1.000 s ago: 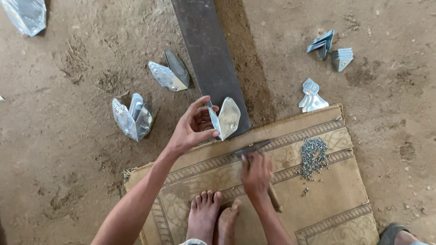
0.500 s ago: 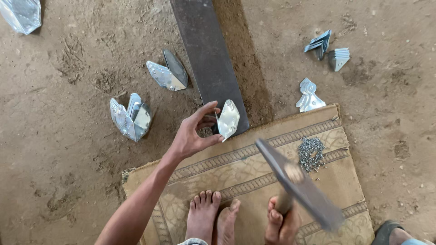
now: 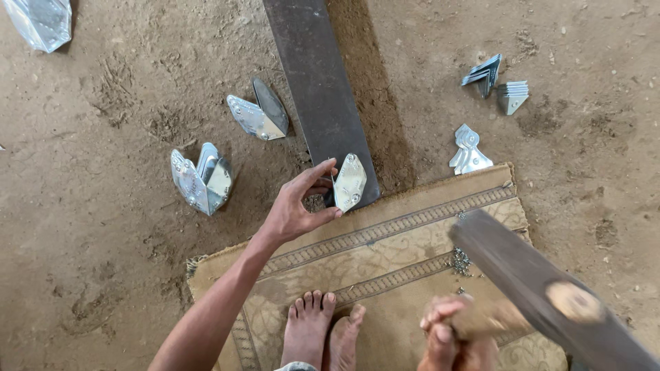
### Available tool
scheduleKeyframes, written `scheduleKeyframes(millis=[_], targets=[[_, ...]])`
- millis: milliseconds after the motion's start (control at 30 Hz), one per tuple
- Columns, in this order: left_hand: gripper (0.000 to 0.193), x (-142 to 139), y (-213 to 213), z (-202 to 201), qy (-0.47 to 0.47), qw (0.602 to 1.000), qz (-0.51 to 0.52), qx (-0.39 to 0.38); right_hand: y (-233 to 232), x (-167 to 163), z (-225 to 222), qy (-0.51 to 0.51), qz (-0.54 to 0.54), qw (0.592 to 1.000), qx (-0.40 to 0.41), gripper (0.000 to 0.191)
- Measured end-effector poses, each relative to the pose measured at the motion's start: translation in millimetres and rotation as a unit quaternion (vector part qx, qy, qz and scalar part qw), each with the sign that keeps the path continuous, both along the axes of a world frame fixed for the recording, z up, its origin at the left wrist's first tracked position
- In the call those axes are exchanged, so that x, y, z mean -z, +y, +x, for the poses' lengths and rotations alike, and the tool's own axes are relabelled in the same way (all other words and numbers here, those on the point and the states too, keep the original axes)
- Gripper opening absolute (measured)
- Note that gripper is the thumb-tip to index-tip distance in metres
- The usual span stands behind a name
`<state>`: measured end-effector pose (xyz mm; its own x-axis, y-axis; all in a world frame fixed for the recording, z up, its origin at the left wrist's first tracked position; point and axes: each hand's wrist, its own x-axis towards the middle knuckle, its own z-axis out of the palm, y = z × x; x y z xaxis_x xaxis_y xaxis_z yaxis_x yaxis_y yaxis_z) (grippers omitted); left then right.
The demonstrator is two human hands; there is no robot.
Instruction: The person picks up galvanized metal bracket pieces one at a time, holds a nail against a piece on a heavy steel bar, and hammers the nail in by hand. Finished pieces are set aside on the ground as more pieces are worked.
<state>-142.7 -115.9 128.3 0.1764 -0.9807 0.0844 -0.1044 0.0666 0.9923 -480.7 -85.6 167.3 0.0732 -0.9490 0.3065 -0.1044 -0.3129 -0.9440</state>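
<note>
My left hand [image 3: 300, 204] pinches a shiny folded metal piece [image 3: 349, 181] and holds it upright on the near end of a dark steel bar [image 3: 313, 75] that lies on the dirt. My right hand [image 3: 457, 331] grips the wooden handle of a hammer at the bottom of the view. The hammer's dark head [image 3: 543, 295] is raised close to the camera and blurred, to the right of the metal piece and well apart from it. My bare feet [image 3: 323, 331] rest on a tan woven mat [image 3: 385, 240].
Finished riveted metal pieces lie on the dirt: one [image 3: 201, 178] to the left, another [image 3: 258, 112] beside the bar, a larger one [image 3: 42, 20] at the top left. Flat blanks [image 3: 470, 151] and stacks [image 3: 496, 81] lie to the right. Small rivets [image 3: 459, 260] are heaped on the mat.
My right hand has swung the hammer up from the mat towards the camera. The left hand has shifted its hold on the metal piece slightly and kept it on the bar's end.
</note>
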Motion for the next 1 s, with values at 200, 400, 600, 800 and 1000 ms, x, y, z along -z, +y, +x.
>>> scheduleKeyframes(millis=[200,400,600,800,1000], targets=[[0.088,4.2,2.4,-0.2,0.014,1.000,-0.011,-0.020,-2.6,84.9,8.7,0.504,0.037,0.862,-0.031,0.030],[0.047,22.1,32.4,-30.9,0.106,0.958,0.137,-0.229,12.5,127.7,-35.4,0.683,0.134,0.709,-0.113,0.038],[0.070,28.9,23.8,-26.8,0.095,0.926,0.286,-0.226,-33.3,132.9,-112.1,0.567,0.091,0.805,0.149,0.028],[0.036,34.2,9.1,-18.2,-0.059,0.938,0.231,-0.250,-46.7,154.0,-134.8,0.639,0.046,0.751,0.161,0.021],[0.034,41.1,17.0,-19.1,-0.376,0.886,0.060,-0.264,-41.2,160.0,-137.8,0.585,0.066,0.793,0.159,0.017]])
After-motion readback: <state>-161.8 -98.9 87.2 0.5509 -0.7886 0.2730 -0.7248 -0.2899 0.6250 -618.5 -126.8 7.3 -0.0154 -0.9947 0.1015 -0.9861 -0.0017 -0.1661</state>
